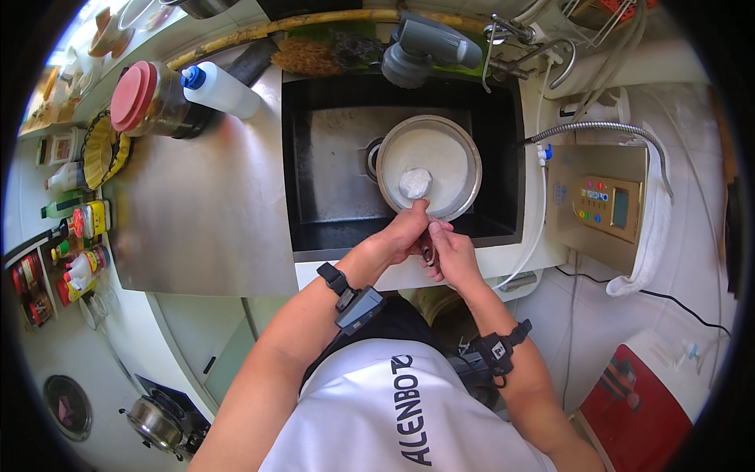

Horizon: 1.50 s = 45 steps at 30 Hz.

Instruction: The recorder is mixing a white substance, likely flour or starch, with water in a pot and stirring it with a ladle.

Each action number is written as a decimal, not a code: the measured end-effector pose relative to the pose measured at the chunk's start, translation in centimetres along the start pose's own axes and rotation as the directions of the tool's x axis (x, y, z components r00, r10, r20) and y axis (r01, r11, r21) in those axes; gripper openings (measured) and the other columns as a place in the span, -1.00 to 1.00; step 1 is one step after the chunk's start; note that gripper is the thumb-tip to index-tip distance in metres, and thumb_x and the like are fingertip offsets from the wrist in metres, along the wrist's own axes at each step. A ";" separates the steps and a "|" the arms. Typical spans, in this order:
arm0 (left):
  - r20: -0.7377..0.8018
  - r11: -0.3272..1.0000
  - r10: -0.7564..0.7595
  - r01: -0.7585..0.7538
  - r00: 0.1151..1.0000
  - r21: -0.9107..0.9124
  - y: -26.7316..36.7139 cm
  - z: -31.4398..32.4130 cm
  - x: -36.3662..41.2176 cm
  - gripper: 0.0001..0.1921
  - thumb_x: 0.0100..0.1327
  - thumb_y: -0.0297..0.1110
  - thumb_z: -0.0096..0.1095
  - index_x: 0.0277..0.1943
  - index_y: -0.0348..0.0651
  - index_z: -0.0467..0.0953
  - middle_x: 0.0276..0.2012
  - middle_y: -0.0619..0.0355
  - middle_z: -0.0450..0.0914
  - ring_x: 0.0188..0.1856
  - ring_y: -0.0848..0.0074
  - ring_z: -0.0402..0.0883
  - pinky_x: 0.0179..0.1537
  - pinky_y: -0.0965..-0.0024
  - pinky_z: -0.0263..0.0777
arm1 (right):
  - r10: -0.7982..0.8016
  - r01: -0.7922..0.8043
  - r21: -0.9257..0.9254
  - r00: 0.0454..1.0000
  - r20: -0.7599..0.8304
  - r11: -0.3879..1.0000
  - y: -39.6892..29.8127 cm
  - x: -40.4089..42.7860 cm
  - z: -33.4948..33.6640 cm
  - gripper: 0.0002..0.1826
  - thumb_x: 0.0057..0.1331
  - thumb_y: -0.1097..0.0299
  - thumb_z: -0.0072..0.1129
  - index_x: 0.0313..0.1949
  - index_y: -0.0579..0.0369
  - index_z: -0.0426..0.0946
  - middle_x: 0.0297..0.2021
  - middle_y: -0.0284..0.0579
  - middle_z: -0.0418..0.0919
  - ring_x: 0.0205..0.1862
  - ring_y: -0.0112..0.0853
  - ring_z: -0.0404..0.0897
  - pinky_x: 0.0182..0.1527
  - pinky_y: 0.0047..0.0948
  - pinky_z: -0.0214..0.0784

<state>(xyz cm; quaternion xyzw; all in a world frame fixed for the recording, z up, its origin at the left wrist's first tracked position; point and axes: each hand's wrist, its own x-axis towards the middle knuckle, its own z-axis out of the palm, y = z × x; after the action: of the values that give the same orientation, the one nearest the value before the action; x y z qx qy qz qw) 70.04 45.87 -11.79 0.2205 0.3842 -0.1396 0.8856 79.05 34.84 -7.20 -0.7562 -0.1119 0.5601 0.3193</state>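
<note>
Both of my hands meet at the front rim of the sink, closed around the handle of a ladle (429, 252). My left hand (404, 231) grips nearer the bowl end, its thumb pointing toward the pot. Close beside it, my right hand (454, 251) holds the brown handle end. The ladle's round bowl (416, 183) looks white and lies over or in the cloudy white liquid (445, 159); which one I cannot tell. That liquid is in a round metal pot (476, 171), which stands in the dark sink (330, 159) and partly overlaps the drain.
A grey faucet-like fixture (436, 44) overhangs the sink's back edge. Left on the steel counter (200, 224) stand a white squeeze bottle (227, 91) and a pink-lidded jar (138, 100). To the right are a flexible metal hose (596, 127) and a box with a control panel (610, 203).
</note>
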 end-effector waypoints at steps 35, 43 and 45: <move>-0.136 0.848 0.242 -0.141 0.961 0.511 -0.5 -1.4 -2.0 -0.42 0.38 -0.06 0.07 -0.69 -0.33 0.43 -0.74 0.06 0.48 -0.70 0.41 0.48 -0.58 0.33 0.43 | 0.034 -0.050 -0.110 0.990 -0.137 0.993 -0.9 19.4 -1.7 -0.67 0.14 0.62 0.04 -0.06 0.38 0.52 -0.33 -0.02 0.61 -0.38 -0.34 0.66 -0.46 -0.47 0.55; -0.172 1.000 0.009 -0.011 0.985 -0.010 0.6 -1.4 -1.4 -0.43 0.48 -0.06 -0.09 -0.67 -0.16 0.18 -0.74 0.15 0.29 -0.77 0.50 0.27 -0.71 0.37 0.22 | 0.024 -0.038 -0.044 0.958 -0.284 0.998 1.4 20.7 -2.4 -0.90 0.12 0.65 0.08 -0.33 0.37 0.49 -0.40 -0.03 0.55 -0.49 -0.33 0.61 -0.57 -0.46 0.55; -0.165 0.995 0.052 -0.037 0.985 0.093 0.4 -1.5 -1.2 -0.41 0.47 -0.09 -0.07 -0.72 -0.15 0.19 -0.78 0.18 0.27 -0.80 0.51 0.26 -0.71 0.36 0.22 | 0.011 -0.026 -0.047 0.955 -0.297 0.999 1.7 21.0 -2.3 -0.93 0.12 0.65 0.10 -0.36 0.37 0.49 -0.44 -0.04 0.55 -0.52 -0.33 0.60 -0.58 -0.45 0.54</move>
<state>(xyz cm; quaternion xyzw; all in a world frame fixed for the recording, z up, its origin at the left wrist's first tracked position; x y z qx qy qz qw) 68.45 47.00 -11.66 0.2795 0.4456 -0.1178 0.8423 88.18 43.77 -24.08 -0.8405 -0.0697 0.4403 0.3080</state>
